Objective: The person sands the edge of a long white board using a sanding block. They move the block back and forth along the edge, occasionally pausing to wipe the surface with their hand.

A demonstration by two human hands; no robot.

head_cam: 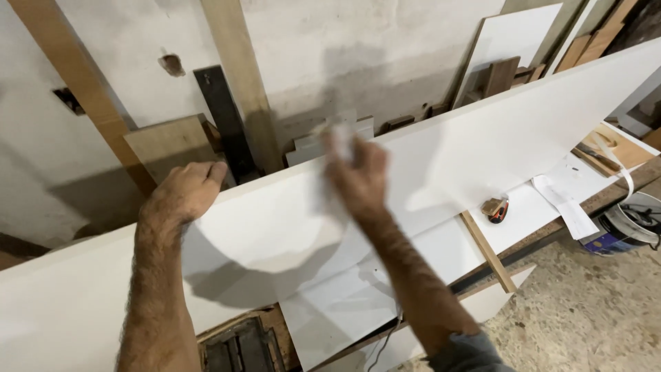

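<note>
A long white panel [496, 145] stands on its edge across the workbench, running from lower left to upper right. My left hand [184, 191] grips its top edge, fingers curled over the far side. At the same top edge, further right, my right hand [359, 171] is blurred by motion and holds a pale, crumpled cloth or paper [341, 136] against the panel. Whether that is cloth or paper I cannot tell.
Flat white boards [344, 303] lie on the bench below the panel, with a thin wooden strip [487, 251], a small orange-and-black tool [496, 208] and a paper strip [566, 203]. Wooden boards [237, 76] and offcuts lean on the wall behind. A roll of edge tape [637, 213] sits at right.
</note>
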